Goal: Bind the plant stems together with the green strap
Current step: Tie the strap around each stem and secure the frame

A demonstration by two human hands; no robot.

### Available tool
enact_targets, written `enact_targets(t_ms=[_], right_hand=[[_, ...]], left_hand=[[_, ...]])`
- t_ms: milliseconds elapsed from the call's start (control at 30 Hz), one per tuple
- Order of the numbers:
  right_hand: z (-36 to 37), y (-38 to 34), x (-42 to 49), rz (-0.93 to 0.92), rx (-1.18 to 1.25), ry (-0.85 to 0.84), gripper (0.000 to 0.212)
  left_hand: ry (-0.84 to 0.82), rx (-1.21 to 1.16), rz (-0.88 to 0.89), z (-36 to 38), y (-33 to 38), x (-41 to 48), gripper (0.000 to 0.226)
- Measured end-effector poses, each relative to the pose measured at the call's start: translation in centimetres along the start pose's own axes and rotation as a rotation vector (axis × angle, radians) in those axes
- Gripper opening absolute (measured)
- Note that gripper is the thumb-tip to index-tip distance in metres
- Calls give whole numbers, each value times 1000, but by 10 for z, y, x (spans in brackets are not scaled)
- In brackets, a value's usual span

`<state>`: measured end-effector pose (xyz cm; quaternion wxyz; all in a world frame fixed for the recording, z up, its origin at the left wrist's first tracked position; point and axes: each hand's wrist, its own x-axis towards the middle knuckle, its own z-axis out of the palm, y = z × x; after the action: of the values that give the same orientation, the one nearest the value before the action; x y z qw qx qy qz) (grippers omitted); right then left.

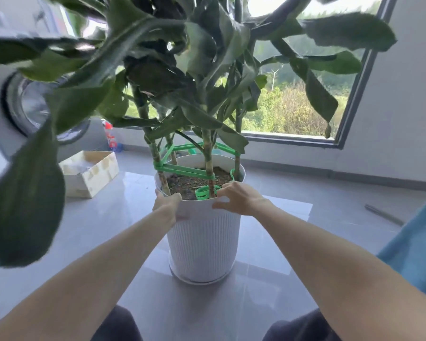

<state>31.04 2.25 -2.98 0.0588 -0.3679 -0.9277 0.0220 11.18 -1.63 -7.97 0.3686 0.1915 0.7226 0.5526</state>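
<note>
Soil (190,183), stems (208,163) and green strap (182,169) fill white pot (204,242) gripped by left hand (167,203) and right hand (241,198).

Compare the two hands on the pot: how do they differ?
The left hand grips the white pot at its left rim, fingers wrapped outside; the right hand hooks fingers over the front rim, thumb outside. The right hand's fingertips lie beside the loose green strap coil; the left hand is clear of it. Both hold the pot.

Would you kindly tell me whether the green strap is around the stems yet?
Wrapped: the green strap runs taut around the stems above the soil; its spare end coils loose beside the right hand.
</note>
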Motion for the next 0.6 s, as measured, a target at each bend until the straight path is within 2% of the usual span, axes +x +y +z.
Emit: enact_targets(t_ms=[167, 300, 433, 600], right_hand=[[-2, -1, 5, -47, -102, 14, 43], [-3, -8, 10, -55, -137, 5, 44], [-2, -18, 16, -73, -207, 46, 42], [2, -37, 29, -41, -182, 67, 43]], left_hand=[[19, 93, 44, -6, 3, 4, 79], [7, 77, 19, -13, 13, 2, 57], [-97, 61, 33, -25, 20, 3, 44], [-206, 140, 56, -43, 32, 21, 47]])
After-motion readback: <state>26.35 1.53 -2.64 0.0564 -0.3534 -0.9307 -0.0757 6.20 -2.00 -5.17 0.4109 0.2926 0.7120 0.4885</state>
